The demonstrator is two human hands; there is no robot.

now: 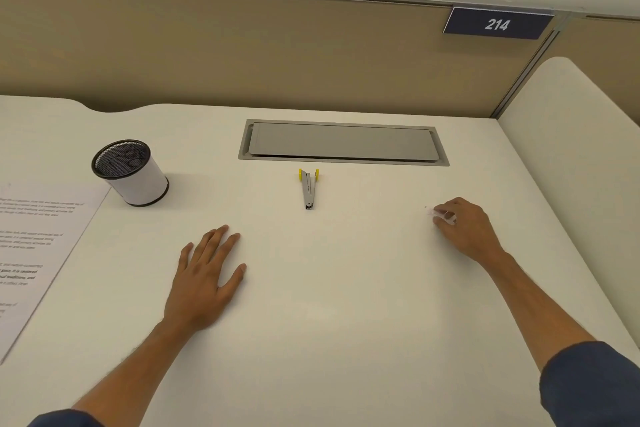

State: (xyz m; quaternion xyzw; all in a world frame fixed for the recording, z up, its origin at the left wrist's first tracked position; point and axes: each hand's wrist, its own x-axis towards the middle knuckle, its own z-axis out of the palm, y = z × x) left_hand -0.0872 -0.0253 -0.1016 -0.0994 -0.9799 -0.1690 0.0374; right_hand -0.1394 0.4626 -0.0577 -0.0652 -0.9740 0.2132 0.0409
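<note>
My left hand [207, 274] lies flat on the white desk [329, 322], fingers straight and spread, holding nothing. My right hand [464, 225] is at the right side of the desk, fingers curled around a small pale object [441, 215] that looks like a scrap of paper or clear plastic; I cannot tell which. A grey metal staple remover with yellow grips [308, 188] lies between the hands, further back, touched by neither.
A mesh pen cup wrapped in white paper [133, 174] stands at the left. Printed sheets [38, 253] lie at the left edge. A grey cable hatch [343, 142] is set into the desk behind the staple remover. A tan partition with a "214" sign [497, 24] backs the desk.
</note>
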